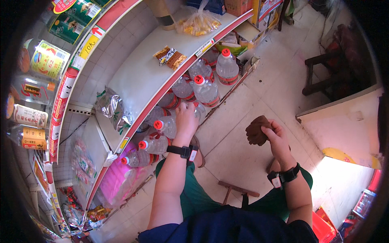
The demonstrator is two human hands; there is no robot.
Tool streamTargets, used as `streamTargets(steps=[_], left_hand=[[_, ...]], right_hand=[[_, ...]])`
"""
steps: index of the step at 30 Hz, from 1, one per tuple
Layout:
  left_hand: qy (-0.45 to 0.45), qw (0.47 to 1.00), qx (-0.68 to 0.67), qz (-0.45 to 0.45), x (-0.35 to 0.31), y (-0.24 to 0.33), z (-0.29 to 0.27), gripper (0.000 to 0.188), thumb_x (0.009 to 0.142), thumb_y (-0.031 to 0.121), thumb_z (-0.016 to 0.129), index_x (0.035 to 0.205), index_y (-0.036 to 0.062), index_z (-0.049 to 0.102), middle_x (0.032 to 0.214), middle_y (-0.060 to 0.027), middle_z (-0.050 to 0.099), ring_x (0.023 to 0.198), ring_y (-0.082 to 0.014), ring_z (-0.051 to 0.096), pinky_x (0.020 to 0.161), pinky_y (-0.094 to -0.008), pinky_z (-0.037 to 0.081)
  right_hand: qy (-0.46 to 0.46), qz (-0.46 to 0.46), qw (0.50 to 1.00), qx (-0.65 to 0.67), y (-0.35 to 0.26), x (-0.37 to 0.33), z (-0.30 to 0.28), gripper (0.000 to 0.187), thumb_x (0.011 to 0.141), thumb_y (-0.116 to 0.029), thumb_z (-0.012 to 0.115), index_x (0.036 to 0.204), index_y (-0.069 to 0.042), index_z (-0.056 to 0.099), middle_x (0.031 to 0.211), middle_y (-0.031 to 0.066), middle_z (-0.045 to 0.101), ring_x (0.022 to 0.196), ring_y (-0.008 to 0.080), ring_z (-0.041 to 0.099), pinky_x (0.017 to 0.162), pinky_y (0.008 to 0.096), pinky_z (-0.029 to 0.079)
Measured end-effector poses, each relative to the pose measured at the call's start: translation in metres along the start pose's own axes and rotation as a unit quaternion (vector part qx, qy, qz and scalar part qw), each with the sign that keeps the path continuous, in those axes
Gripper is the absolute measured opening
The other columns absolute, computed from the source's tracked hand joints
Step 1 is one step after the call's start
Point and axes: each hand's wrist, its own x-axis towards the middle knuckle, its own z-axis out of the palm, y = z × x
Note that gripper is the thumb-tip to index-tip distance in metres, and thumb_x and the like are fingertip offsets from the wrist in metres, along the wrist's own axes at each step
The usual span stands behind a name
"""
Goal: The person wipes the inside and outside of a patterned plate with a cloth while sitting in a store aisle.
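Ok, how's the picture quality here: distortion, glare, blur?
Head view: fisheye bends the left shelf edge, corners go black; head view: white surface at lower right burns out, silver package glints; head view: left hand and right hand look fairly sharp.

The left hand [187, 121] covers part of a bottle [200, 110], so its grip cannot be told. The shelf [139, 67] hides parts of the back bottles [167, 100]. The brown cloth [257, 131] hides some fingertips of the right hand [279, 139]. A far clear bag [198, 26] is cut off above.
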Motion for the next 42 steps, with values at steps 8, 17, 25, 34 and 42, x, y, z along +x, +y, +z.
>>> streamTargets(steps=[8,17,25,34,42], left_hand=[[-0.004,1.0,-0.011,-0.003,0.007,-0.003,-0.002,0.032,0.067,0.007,0.073,0.093,0.0058,0.055,0.097,-0.0153,0.051,0.094,-0.0372,0.054,0.079,-0.0455,0.045],[-0.02,1.0,-0.023,0.002,0.017,0.014,-0.004,0.034,0.066,0.01,0.075,0.093,0.0076,0.055,0.097,-0.0143,0.05,0.095,-0.0373,0.053,0.08,-0.0455,0.046],[-0.014,1.0,-0.003,-0.009,0.009,0.002,0.0,0.035,0.065,0.009,0.076,0.093,0.0069,0.054,0.098,-0.0142,0.051,0.095,-0.0369,0.053,0.08,-0.0459,0.046],[-0.006,0.999,0.002,-0.034,0.003,0.005,-0.005,0.037,0.064,0.01,0.078,0.093,0.0071,0.054,0.098,-0.0144,0.051,0.096,-0.038,0.053,0.082,-0.047,0.046],[-0.043,0.999,-0.005,0.015,-0.008,0.018,0.008,0.029,0.063,0.01,0.075,0.084,0.0058,0.055,0.094,-0.017,0.055,0.09,-0.0384,0.057,0.078,-0.0456,0.048]], right_hand=[[0.007,0.007,1.0,0.016,-0.003,0.01,-0.003,0.023,0.091,-0.011,0.061,0.112,-0.002,0.06,0.096,0.0009,0.065,0.086,0.0094,0.059,0.076,0.0247,0.047],[0.015,-0.008,1.0,0.008,-0.009,0.016,-0.002,0.022,0.092,-0.011,0.059,0.112,-0.003,0.059,0.097,0.0031,0.066,0.084,0.0105,0.062,0.074,0.0254,0.051],[0.004,-0.008,1.0,-0.001,-0.005,0.003,0.003,0.025,0.09,-0.011,0.062,0.113,-0.002,0.061,0.098,-0.0005,0.066,0.086,0.007,0.058,0.077,0.0227,0.046],[-0.002,-0.024,1.0,-0.011,-0.011,-0.015,0.0,0.022,0.09,-0.012,0.061,0.11,-0.003,0.061,0.096,0.0007,0.066,0.084,0.0081,0.059,0.075,0.0234,0.047],[0.012,-0.036,0.999,-0.019,-0.012,-0.021,-0.017,0.02,0.091,-0.012,0.059,0.109,-0.004,0.06,0.095,0.001,0.066,0.084,0.0083,0.06,0.074,0.0229,0.047]])
